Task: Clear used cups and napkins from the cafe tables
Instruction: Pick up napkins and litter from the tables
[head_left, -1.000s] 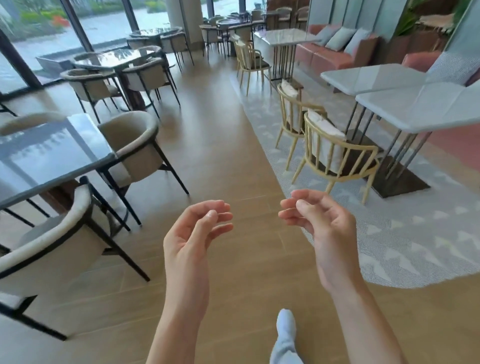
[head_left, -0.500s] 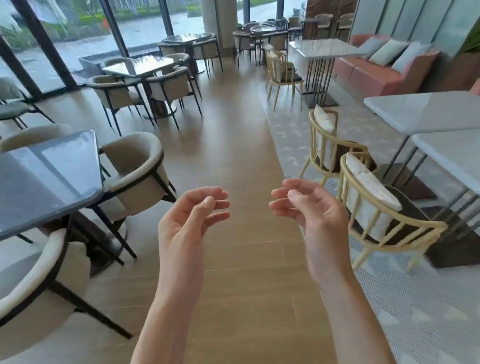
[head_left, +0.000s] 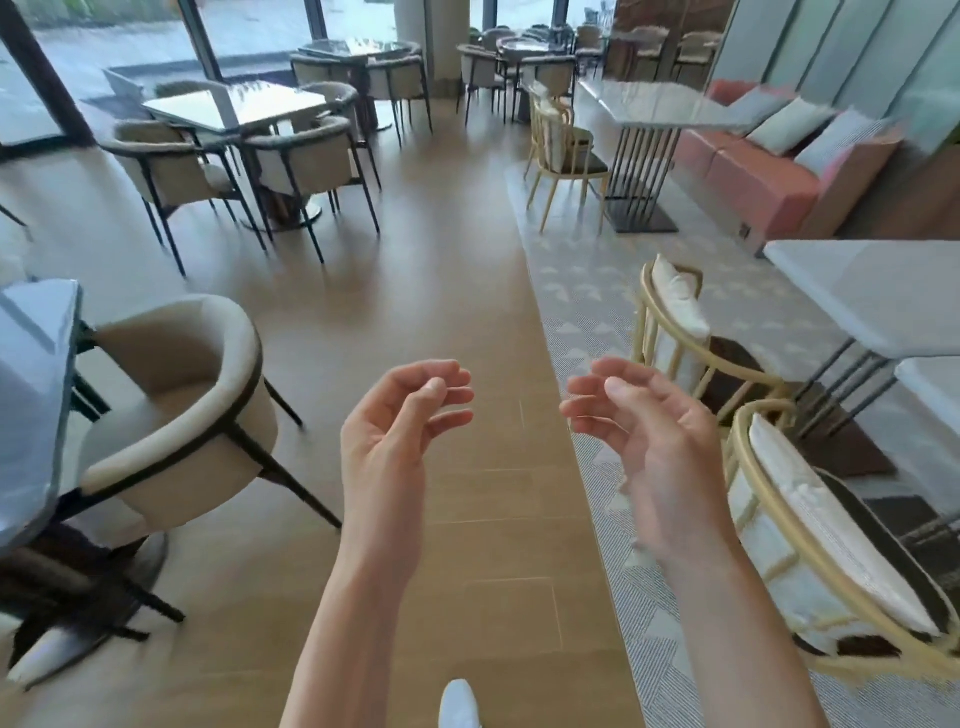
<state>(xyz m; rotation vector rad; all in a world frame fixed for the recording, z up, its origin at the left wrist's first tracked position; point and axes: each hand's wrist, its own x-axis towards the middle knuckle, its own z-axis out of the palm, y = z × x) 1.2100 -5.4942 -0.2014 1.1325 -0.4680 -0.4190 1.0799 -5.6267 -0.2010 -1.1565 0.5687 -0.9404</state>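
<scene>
Both hands are raised over the wood floor (head_left: 457, 322) of the aisle, the left hand (head_left: 387, 441) and right hand (head_left: 657, 441) loosely curled and holding nothing. No cups or napkins show on the dark table (head_left: 31, 395) or white table (head_left: 878, 291) nearby.

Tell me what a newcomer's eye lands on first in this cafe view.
First the two bare hands raised mid-frame over the wooden aisle, the left hand and right hand, both loosely curled and holding nothing. Next the cream tub chair at lower left beside a dark glossy table, and the pale wooden chairs on the patterned rug at right. Farther back on the right, a pink sofa with pale cushions stands out.
</scene>
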